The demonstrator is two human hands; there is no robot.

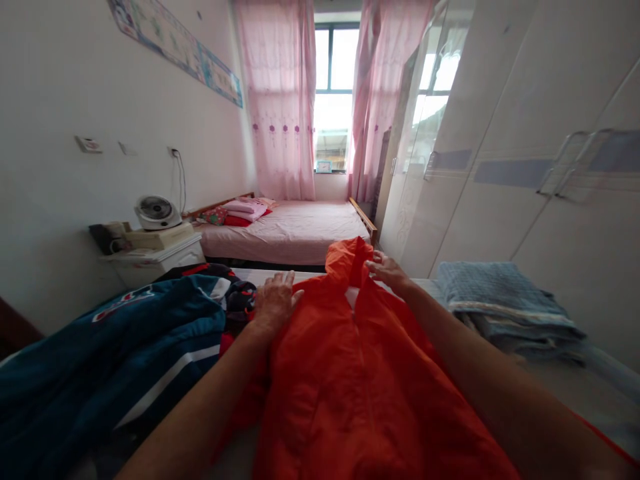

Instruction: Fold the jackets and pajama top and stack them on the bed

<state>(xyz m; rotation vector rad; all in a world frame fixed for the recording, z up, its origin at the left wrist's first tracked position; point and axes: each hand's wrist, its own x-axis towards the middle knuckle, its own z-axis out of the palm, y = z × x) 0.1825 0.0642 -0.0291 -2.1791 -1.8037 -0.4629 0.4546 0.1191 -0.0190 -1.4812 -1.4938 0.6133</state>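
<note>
The orange jacket (350, 380) lies front up and spread long on the surface right before the person, its collar (341, 261) at the far end and its body running toward the viewer. As it looks now, the laying-out is mostly done: the front is fairly smooth and its 2 sides meet along the zip line (367, 380). The neck is open, with a pale patch showing inside, and the collar stands up unevenly. No fold across the body shows, so the jacket is not folded; its lower end runs out of view.

The left hand (274, 301) is open, palm down, fingers spread at the jacket's shoulder, and grips nothing that shows. The right hand (389, 270) has its thumb and fingers bent at the collar's edge; whether they pinch the cloth, I cannot tell.

To the left, a dark blue jacket (170, 327) lies loose and rumpled beside other dark clothes (241, 299), none of them in a neat fold. To the right, a blue blanket (495, 287) sits folded in layers. Farther off are a bed (305, 227) with a pile of pink cloth (245, 210), and a small fan (157, 212).
</note>
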